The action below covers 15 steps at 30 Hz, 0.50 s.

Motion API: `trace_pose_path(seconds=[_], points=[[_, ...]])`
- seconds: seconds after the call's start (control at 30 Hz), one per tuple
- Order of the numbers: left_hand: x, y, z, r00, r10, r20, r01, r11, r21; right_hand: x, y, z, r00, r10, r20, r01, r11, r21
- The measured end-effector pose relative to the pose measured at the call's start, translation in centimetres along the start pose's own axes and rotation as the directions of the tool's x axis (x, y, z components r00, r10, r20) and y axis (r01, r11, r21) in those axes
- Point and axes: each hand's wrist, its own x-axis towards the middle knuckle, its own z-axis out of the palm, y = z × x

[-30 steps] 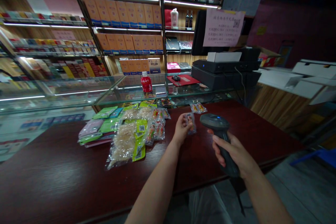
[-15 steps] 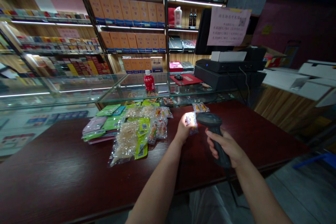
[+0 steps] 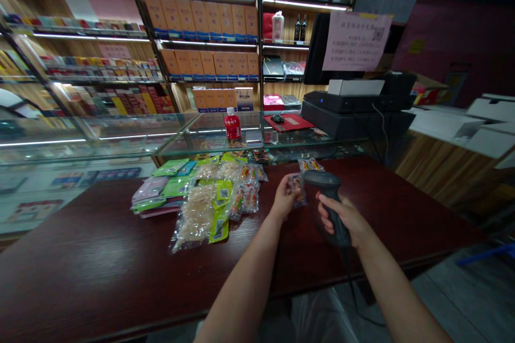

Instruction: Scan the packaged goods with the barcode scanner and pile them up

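Note:
My left hand is closed on a small clear snack packet, holding it just above the dark table. In my right hand is a black barcode scanner, gripped by its handle, its head close to the packet's right side. A cord hangs from the handle. Behind the packet lies another pair of snack packets. To the left of my left hand are several clear packets with red print and a large clear bag of pale food with green edging.
The dark red table stretches under everything. Stacked green and pink packets lie on its left. A glass counter behind bears a red bottle, a mouse and a till with a monitor.
The bright scanner light on the packet has gone out. The packet now shows its darker face in my left hand. The view has shifted slightly left.

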Motion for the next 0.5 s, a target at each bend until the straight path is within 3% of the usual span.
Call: trace_pose_path(seconds=[0.3, 0.5], points=[[0.5, -0.4, -0.2, 0.994, -0.029, -0.101, 0.036, 0.998, 0.06, -0.3, 0.6, -6.3, 1.0, 0.005, -0.029, 0.0, 0.987, 0.163], [0.7, -0.3, 0.0, 0.988, 0.062, -0.138, -0.04, 0.987, 0.158, -0.2, 2.2, -7.6, 0.998, 0.028, -0.059, -0.008, 0.95, 0.312]])
